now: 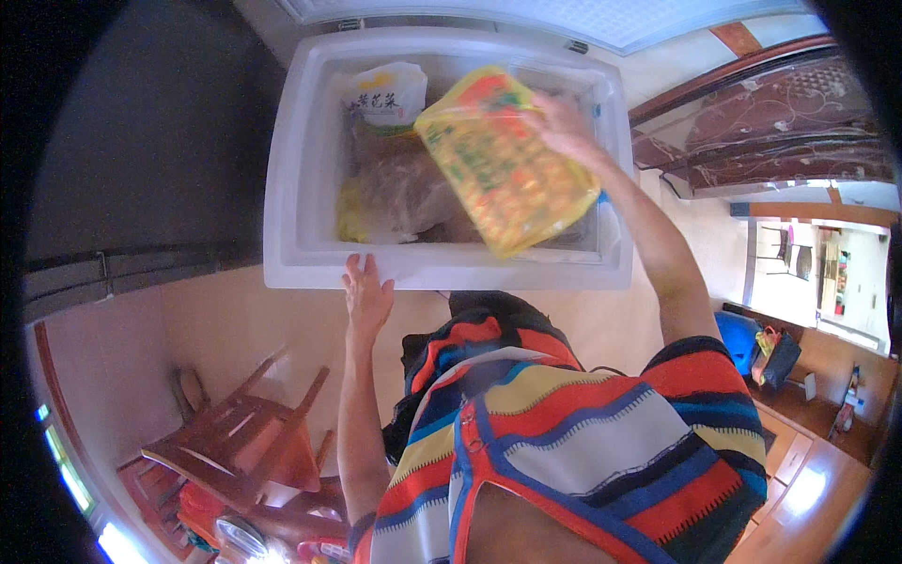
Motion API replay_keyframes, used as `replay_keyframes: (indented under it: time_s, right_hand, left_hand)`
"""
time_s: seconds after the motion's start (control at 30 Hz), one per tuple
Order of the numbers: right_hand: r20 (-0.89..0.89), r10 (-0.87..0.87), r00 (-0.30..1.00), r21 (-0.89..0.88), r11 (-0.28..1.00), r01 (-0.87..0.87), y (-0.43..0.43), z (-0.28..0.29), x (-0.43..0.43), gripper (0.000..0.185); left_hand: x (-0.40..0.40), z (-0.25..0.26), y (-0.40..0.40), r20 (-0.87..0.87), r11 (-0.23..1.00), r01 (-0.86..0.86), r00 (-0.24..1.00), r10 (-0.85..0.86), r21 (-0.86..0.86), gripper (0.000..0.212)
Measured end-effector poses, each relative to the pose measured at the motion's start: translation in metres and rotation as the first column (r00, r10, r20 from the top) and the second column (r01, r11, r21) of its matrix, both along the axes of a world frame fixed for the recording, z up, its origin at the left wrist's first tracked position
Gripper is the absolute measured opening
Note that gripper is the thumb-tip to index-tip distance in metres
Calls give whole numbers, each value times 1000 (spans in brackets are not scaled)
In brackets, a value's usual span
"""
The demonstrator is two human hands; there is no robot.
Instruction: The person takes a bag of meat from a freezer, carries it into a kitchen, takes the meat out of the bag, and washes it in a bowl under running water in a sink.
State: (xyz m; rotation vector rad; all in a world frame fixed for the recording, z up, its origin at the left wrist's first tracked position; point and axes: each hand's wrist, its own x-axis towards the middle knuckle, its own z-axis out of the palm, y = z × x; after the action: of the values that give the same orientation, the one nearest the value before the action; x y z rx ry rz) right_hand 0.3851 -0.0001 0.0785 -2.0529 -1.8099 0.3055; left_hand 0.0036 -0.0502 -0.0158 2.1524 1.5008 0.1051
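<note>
My right hand point(560, 123) grips a large yellow printed plastic food bag point(507, 169) by its upper right side. The bag is tilted and blurred over the right half of an open white chest freezer point(299, 271). My left hand point(368, 292) rests on the freezer's front rim with its fingers apart. Inside, a white bag with writing point(394, 99) lies at the back left. Clear plastic wrapping point(402, 187) covers something I cannot make out, in the middle. A yellow bag point(350, 211) shows at the front left. The yellow food bag hides part of the right side.
The raised freezer lid point(550, 14) stands at the back. A dark panel point(155, 141) rises on the left. Behind on the left is a wooden chair point(246, 437). At the right are a patterned brown sofa point(768, 123) and a wooden cabinet point(803, 458).
</note>
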Motion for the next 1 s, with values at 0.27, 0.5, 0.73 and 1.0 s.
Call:
replay_keyframes:
  time_s: [0.27, 0.5, 0.73, 1.0]
  right_hand:
    - [-228, 107, 968, -95, 987, -131, 57, -40, -80, 17]
    - [-519, -40, 854, -6, 999, 43, 91, -108, -122, 21]
    - [-668, -175, 723, -135, 984, 113, 83, -197, -164, 23]
    - [-921, -220, 321, -208, 976, 70, 66, -202, -178, 25]
  left_hand:
    - [4, 4, 0, 1, 999, 2, 1000, -2, -34, 53]
    - [6, 2, -3, 49, 998, -37, 998, 39, -43, 55]
    - [2, 6, -2, 109, 997, -67, 992, 69, -24, 55]
    - [2, 5, -7, 77, 991, -126, 989, 130, -56, 57]
